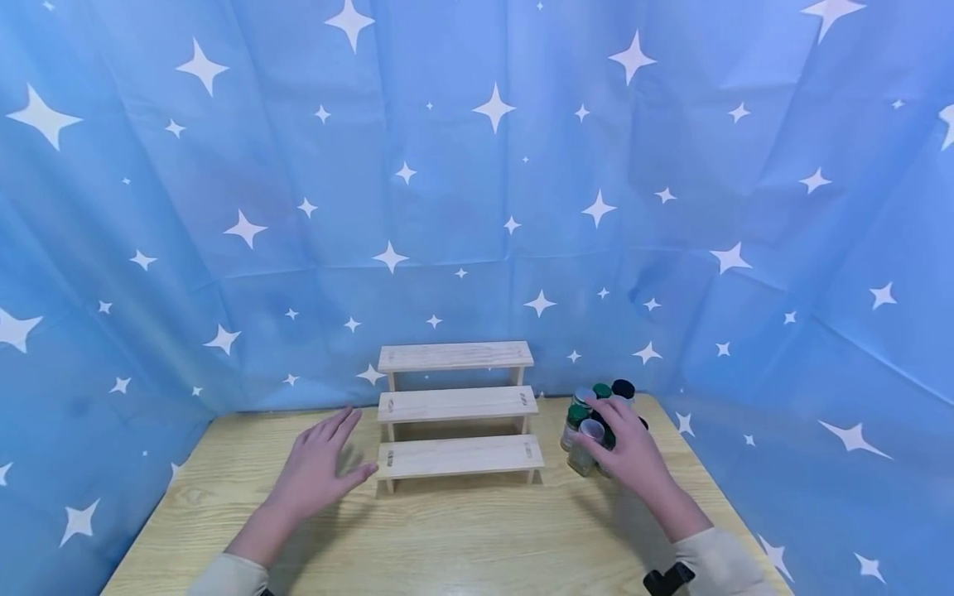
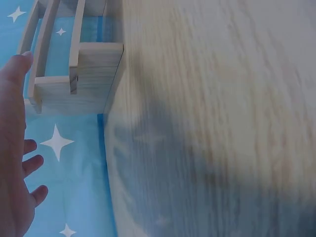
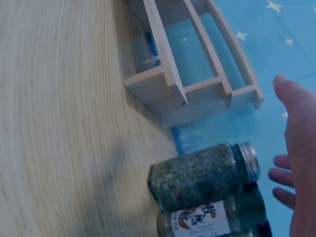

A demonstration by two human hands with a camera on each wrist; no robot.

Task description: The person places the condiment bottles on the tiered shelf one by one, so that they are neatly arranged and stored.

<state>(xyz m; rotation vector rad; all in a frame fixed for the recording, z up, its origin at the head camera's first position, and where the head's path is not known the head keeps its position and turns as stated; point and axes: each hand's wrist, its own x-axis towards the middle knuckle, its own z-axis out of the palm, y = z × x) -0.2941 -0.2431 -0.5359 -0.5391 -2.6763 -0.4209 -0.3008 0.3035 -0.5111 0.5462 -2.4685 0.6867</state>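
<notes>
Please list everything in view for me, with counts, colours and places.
Wooden stand: 1, pale wood, three tiers, middle of the table's far side
Jars: several, partly hidden; green, black and silvery lids; right of the stand
Table: 1, pale wood, beneath both
Backdrop: blue, white stars, behind and at both sides
Wrist device: 1 clearly seen, black, right cuff
Sleeves: 2, light, lower edge
Left hand: 1, bare, left of the stand
Right hand: 1, bare, by the jars

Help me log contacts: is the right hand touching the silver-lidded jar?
Apart. The right wrist view shows it: a strip of the blue curtain is visible between the right hand and the silver-lidded jar.
</notes>
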